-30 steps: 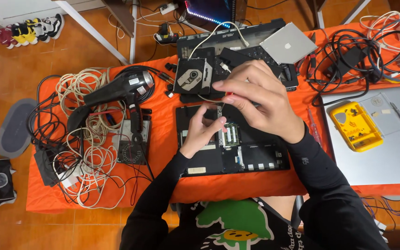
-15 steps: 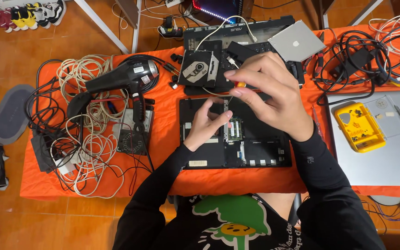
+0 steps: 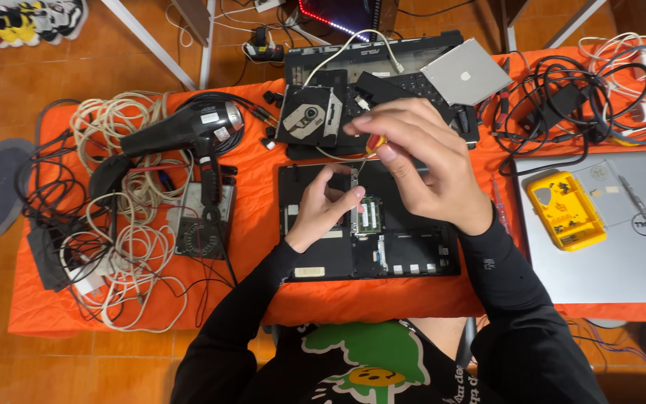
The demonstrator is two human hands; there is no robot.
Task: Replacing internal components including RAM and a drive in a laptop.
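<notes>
The right hand (image 3: pixel 420 168) pinches a small screwdriver (image 3: pixel 370 150) over the open black laptop (image 3: pixel 371 224) mid-table. The left hand (image 3: pixel 323 209), fingers curled, rests on it. Orange cloth (image 3: pixel 256 224) shows beside it; a yellow box (image 3: pixel 566 209) sits right.

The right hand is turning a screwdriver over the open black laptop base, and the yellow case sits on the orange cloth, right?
Not quite. In the head view the yellow case sits on the closed silver laptop, not the cloth. The right hand does hold a screwdriver over the open black laptop base.
</notes>
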